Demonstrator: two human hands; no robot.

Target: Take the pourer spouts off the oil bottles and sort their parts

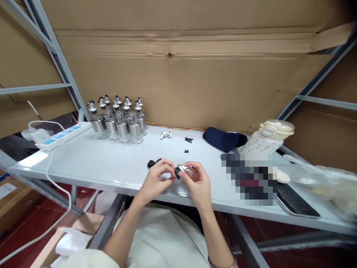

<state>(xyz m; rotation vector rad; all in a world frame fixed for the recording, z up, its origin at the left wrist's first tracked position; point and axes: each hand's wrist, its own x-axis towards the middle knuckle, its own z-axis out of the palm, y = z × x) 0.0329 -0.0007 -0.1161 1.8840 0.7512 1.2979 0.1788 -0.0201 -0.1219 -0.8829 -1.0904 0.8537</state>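
Note:
Near the front edge of the white table, my left hand (160, 175) pinches a black stopper (177, 173). Facing it, my right hand (197, 181) has its fingers closed on a silver pourer spout (181, 168). The two parts meet between my fingertips; whether they are joined I cannot tell. Black round stoppers (151, 163) lie just beyond my left hand, partly hidden by it. Farther back rest silver spout pieces (166, 135), several thin black strips (189, 140) and small black caps (186, 151).
Several glass and steel oil bottles (122, 128) with pourers stand at the back left. Left of them lies a power strip (65, 136) with a white cable. On the right are a dark blue cap (223, 139), a cream bottle (267, 137), a phone-like dark slab (297, 201) and a plastic bag (326, 186).

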